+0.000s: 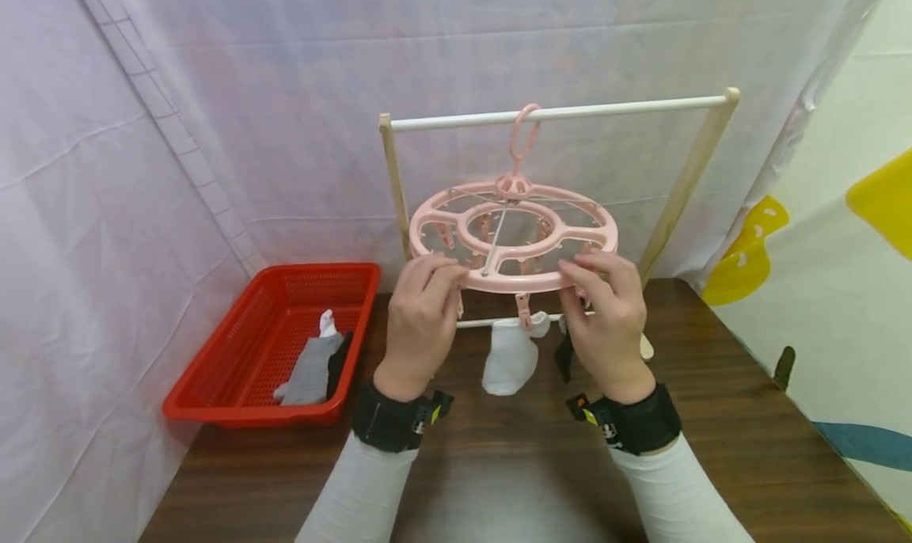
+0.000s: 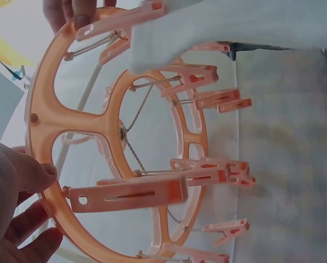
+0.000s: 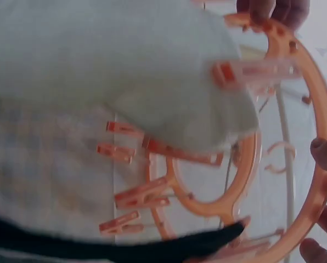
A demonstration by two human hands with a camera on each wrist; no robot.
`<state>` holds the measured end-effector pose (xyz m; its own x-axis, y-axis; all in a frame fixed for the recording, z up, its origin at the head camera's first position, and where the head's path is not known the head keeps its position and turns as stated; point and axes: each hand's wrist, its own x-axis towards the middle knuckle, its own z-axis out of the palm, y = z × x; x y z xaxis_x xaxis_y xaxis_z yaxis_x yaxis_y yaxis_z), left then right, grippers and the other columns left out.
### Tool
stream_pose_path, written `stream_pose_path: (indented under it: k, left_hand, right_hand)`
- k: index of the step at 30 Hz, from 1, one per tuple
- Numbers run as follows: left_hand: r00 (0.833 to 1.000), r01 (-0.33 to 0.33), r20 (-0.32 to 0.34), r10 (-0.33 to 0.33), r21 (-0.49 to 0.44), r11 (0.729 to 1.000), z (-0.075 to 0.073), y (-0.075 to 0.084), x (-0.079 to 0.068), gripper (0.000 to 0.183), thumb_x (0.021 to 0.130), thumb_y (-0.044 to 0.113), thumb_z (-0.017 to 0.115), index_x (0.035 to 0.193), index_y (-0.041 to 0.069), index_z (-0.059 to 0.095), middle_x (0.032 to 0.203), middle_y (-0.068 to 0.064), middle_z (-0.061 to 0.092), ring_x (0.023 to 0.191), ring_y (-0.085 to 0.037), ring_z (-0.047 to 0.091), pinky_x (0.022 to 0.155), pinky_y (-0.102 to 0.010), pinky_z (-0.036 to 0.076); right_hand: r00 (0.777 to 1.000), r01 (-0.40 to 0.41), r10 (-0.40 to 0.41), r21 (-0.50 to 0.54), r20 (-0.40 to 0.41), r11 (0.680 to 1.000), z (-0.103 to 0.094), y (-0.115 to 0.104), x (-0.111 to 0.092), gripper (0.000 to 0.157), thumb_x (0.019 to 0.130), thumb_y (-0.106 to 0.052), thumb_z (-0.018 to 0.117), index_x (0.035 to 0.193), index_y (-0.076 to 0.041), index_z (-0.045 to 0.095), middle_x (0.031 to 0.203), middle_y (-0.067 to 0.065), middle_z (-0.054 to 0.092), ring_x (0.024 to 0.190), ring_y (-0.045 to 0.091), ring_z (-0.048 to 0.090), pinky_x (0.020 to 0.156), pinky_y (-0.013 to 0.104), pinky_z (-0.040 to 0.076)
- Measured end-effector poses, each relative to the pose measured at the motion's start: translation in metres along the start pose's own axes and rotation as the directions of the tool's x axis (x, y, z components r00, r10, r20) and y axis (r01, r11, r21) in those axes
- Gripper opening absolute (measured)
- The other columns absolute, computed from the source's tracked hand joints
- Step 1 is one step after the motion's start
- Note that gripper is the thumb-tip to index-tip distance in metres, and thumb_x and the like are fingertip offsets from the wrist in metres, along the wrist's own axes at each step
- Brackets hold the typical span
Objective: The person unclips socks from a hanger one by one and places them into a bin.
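A pink round clip hanger [image 1: 520,285] hangs by its hook [image 1: 526,131] from a white rod. My left hand [image 1: 419,313] grips the front left of its rim, thumb on one face and fingers on the other. On the front right, my right hand [image 1: 609,321] pinches the same rim. Between the hands, a pink clip [image 1: 523,312] holds a white sock [image 1: 511,361] that dangles below. A dark sock [image 1: 564,358] hangs near my right hand, its top partly hidden. In the left wrist view, several pink clips [image 2: 130,196] hang on short cords.
To the left stands a red plastic basket [image 1: 245,413] with a grey sock [image 1: 311,373], a black piece [image 1: 338,365] and a small white piece [image 1: 327,324] inside. The rack's white rod [image 1: 627,109] spans two wooden posts [image 1: 684,183] on the brown table [image 1: 712,416]. White sheeting hangs behind.
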<state>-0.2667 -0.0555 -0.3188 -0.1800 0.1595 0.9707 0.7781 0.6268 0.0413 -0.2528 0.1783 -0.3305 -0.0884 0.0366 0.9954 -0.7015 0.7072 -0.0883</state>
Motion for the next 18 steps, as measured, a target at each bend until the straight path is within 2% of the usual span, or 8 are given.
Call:
stream_pose_path:
  k: [4,9,13,18]
  left_hand:
    - [1.000,0.010,0.004,-0.010,-0.005,1.000,-0.001,-0.001,0.000,0.014,0.089,-0.002,0.059,0.095,0.005,0.070,0.101,-0.011,0.067,0.104,-0.028,0.061,0.097,-0.034,0.047]
    - [0.998,0.056,-0.014,-0.056,-0.031,0.998,0.001,-0.004,0.000,0.011,0.088,-0.001,0.063,0.094,0.005,0.071,0.102,-0.012,0.068,0.104,-0.028,0.061,0.097,-0.035,0.047]
    - [0.996,0.083,-0.037,-0.085,-0.040,0.996,0.002,-0.007,0.000,0.009,0.086,-0.001,0.067,0.092,0.004,0.071,0.102,-0.013,0.068,0.104,-0.028,0.062,0.098,-0.036,0.047]
    - [0.994,0.100,-0.049,-0.102,-0.031,0.994,0.001,-0.008,0.000,0.012,0.083,-0.003,0.067,0.091,0.004,0.072,0.102,-0.013,0.069,0.107,-0.028,0.062,0.099,-0.034,0.047]
  right_hand:
    - [1.000,-0.008,0.008,-0.004,0.009,1.000,-0.004,0.011,0.000,0.022,0.080,0.000,0.071,0.101,-0.004,0.076,0.104,0.021,0.066,0.102,0.040,0.059,0.094,0.044,0.045]
    - [1.000,-0.013,0.013,0.009,-0.001,1.000,-0.006,0.017,0.000,0.019,0.080,0.000,0.071,0.098,-0.004,0.076,0.103,0.021,0.066,0.103,0.039,0.059,0.096,0.042,0.046]
    - [1.000,-0.004,0.005,0.026,-0.015,1.000,-0.005,0.013,0.002,0.017,0.079,0.003,0.072,0.094,-0.003,0.076,0.100,0.022,0.066,0.100,0.041,0.059,0.095,0.042,0.046]
    - [0.999,0.014,-0.012,0.038,-0.052,0.999,-0.004,-0.005,0.010,0.018,0.074,0.009,0.074,0.089,0.000,0.076,0.094,0.024,0.064,0.095,0.044,0.059,0.093,0.045,0.046]
